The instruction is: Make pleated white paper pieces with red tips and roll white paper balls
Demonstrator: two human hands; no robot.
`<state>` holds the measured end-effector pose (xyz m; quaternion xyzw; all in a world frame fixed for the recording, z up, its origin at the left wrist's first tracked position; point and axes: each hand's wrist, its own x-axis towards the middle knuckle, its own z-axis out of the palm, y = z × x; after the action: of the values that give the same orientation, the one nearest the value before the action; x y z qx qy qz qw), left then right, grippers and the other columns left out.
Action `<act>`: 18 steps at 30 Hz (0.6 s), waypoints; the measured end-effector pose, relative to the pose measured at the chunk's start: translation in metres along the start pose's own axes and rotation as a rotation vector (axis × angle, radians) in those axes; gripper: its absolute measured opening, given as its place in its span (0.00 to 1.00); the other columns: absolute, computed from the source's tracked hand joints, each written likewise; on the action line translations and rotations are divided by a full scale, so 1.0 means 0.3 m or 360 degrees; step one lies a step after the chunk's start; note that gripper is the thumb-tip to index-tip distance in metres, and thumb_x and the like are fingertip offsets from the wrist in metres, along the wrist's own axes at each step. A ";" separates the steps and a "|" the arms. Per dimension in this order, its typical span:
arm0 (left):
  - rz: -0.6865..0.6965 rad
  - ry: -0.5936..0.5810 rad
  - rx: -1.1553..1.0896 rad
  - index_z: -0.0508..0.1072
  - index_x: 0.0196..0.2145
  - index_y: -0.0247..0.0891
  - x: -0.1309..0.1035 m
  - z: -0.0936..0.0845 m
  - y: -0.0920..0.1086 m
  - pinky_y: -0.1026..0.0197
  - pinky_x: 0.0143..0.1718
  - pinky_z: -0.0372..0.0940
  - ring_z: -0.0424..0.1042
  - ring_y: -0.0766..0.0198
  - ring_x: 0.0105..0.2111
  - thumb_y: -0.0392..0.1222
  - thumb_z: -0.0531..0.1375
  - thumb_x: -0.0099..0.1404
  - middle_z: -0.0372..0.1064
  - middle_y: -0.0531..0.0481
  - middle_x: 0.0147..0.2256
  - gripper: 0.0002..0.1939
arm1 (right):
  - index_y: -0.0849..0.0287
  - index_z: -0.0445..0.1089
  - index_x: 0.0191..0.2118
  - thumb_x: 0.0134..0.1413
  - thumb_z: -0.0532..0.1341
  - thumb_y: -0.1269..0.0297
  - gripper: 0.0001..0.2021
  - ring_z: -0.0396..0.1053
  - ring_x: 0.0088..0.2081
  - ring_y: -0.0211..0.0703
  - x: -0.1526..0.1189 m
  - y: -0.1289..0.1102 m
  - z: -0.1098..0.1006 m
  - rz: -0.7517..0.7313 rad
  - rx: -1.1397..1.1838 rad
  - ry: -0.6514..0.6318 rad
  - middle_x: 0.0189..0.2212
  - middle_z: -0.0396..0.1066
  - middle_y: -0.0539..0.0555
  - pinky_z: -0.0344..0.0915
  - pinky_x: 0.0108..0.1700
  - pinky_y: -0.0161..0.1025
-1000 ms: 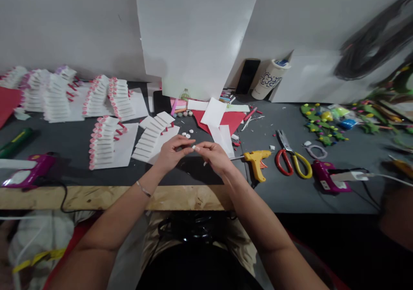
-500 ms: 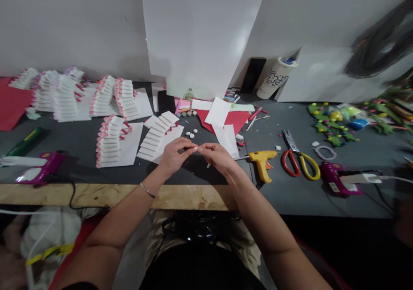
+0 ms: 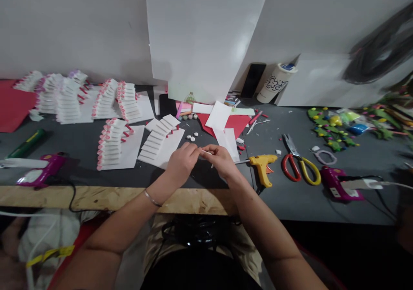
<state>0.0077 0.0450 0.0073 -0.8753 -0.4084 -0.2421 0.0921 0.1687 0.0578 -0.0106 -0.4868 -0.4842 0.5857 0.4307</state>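
Note:
My left hand and my right hand meet over the dark tabletop, fingertips pinched together. Between them shows a thin white strip, partly hidden by the fingers; both hands seem to grip it. Just beyond the left hand lie several small white round pieces. To its left, a fanned staircase of white cards with red pegs rests on a white sheet. White paper pieces lie behind the right hand, partly over red paper.
Right of my hands lie a yellow glue gun and scissors with red and yellow handles. Farther right is a purple power strip; another purple one sits left. Red-edged card fans stand at left. A cup stands behind.
My left hand has turned so its back faces up, fingers curled closer in. More of the white strip shows at the right fingertips. The view has shifted slightly.

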 end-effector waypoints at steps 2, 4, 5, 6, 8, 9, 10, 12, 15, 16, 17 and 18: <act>-0.0032 0.0003 -0.0086 0.72 0.35 0.35 0.003 0.006 -0.004 0.59 0.31 0.62 0.66 0.59 0.34 0.37 0.48 0.74 0.69 0.47 0.32 0.15 | 0.59 0.72 0.27 0.36 0.69 0.45 0.21 0.51 0.22 0.31 -0.002 -0.010 0.000 -0.0017 0.0000 0.0008 0.19 0.61 0.45 0.47 0.25 0.33; -0.0050 0.0001 -0.0144 0.73 0.36 0.35 0.004 0.013 -0.011 0.59 0.31 0.62 0.66 0.59 0.34 0.38 0.48 0.75 0.69 0.47 0.32 0.15 | 0.59 0.72 0.27 0.36 0.69 0.45 0.21 0.50 0.22 0.31 -0.002 -0.015 0.001 -0.0011 0.0001 0.0021 0.18 0.60 0.44 0.45 0.24 0.33; -0.0056 0.0006 -0.0183 0.74 0.38 0.35 0.004 0.015 -0.015 0.59 0.32 0.63 0.66 0.59 0.35 0.37 0.48 0.74 0.69 0.46 0.33 0.15 | 0.59 0.72 0.27 0.36 0.69 0.44 0.21 0.49 0.21 0.31 -0.002 -0.016 0.002 0.0001 0.0002 0.0026 0.18 0.59 0.44 0.44 0.23 0.33; -0.0059 0.0021 -0.0246 0.74 0.40 0.35 0.005 0.018 -0.019 0.58 0.34 0.64 0.67 0.59 0.35 0.37 0.48 0.74 0.69 0.46 0.34 0.15 | 0.59 0.72 0.28 0.36 0.69 0.44 0.21 0.48 0.21 0.31 0.000 -0.016 0.003 0.0010 0.0009 0.0033 0.17 0.58 0.44 0.43 0.22 0.33; -0.0097 0.0077 -0.0457 0.75 0.45 0.36 0.006 0.022 -0.031 0.57 0.38 0.66 0.68 0.59 0.38 0.37 0.51 0.73 0.70 0.46 0.36 0.13 | 0.58 0.72 0.29 0.37 0.69 0.43 0.22 0.46 0.20 0.30 0.004 -0.014 0.004 -0.0001 0.0047 0.0051 0.16 0.57 0.43 0.42 0.22 0.33; -0.0149 0.0114 -0.0593 0.75 0.46 0.38 0.007 0.025 -0.039 0.57 0.39 0.67 0.69 0.59 0.39 0.38 0.53 0.72 0.71 0.46 0.37 0.12 | 0.58 0.72 0.29 0.36 0.69 0.43 0.22 0.46 0.20 0.30 0.006 -0.012 0.004 -0.0017 0.0077 0.0055 0.16 0.56 0.42 0.41 0.21 0.33; -0.0219 0.0150 -0.0738 0.76 0.46 0.39 0.008 0.029 -0.047 0.58 0.40 0.67 0.70 0.60 0.39 0.39 0.55 0.71 0.71 0.47 0.37 0.11 | 0.58 0.72 0.28 0.36 0.69 0.43 0.22 0.46 0.19 0.30 0.008 -0.010 0.005 -0.0031 0.0112 0.0049 0.15 0.56 0.42 0.42 0.21 0.33; -0.0387 0.0199 -0.1019 0.78 0.45 0.41 0.008 0.041 -0.067 0.60 0.38 0.67 0.70 0.62 0.37 0.42 0.59 0.69 0.70 0.48 0.37 0.10 | 0.58 0.72 0.28 0.36 0.70 0.44 0.21 0.45 0.19 0.30 0.011 -0.006 0.006 -0.0036 0.0184 0.0010 0.15 0.55 0.41 0.42 0.21 0.33; -0.0563 0.0192 -0.1353 0.80 0.43 0.43 0.001 0.064 -0.091 0.63 0.33 0.65 0.69 0.65 0.34 0.44 0.63 0.65 0.70 0.49 0.36 0.10 | 0.58 0.72 0.27 0.36 0.71 0.46 0.20 0.45 0.18 0.29 0.011 -0.005 0.008 0.0004 0.0278 -0.0100 0.14 0.54 0.41 0.41 0.21 0.33; -0.0596 0.0180 -0.1440 0.80 0.42 0.43 -0.002 0.071 -0.095 0.64 0.32 0.65 0.69 0.66 0.33 0.45 0.64 0.64 0.69 0.50 0.36 0.10 | 0.58 0.72 0.27 0.36 0.71 0.46 0.20 0.45 0.18 0.29 0.009 -0.006 0.008 0.0012 0.0304 -0.0134 0.14 0.54 0.41 0.42 0.20 0.33; -0.0624 0.0179 -0.1517 0.81 0.41 0.43 -0.006 0.077 -0.097 0.64 0.31 0.64 0.69 0.66 0.33 0.46 0.65 0.63 0.69 0.50 0.36 0.10 | 0.58 0.72 0.27 0.36 0.71 0.47 0.20 0.45 0.18 0.28 0.007 -0.008 0.008 0.0020 0.0328 -0.0165 0.15 0.55 0.41 0.42 0.20 0.33; -0.0648 0.0190 -0.1586 0.81 0.40 0.43 -0.009 0.080 -0.096 0.65 0.31 0.63 0.69 0.66 0.33 0.47 0.65 0.63 0.69 0.50 0.36 0.10 | 0.58 0.71 0.27 0.35 0.72 0.47 0.20 0.45 0.18 0.28 0.005 -0.009 0.008 0.0031 0.0347 -0.0193 0.15 0.55 0.41 0.41 0.20 0.33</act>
<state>-0.0074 0.0705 -0.0160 -0.7008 -0.3996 -0.4686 -0.3599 0.1662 0.0595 -0.0079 -0.4056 -0.4380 0.6674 0.4453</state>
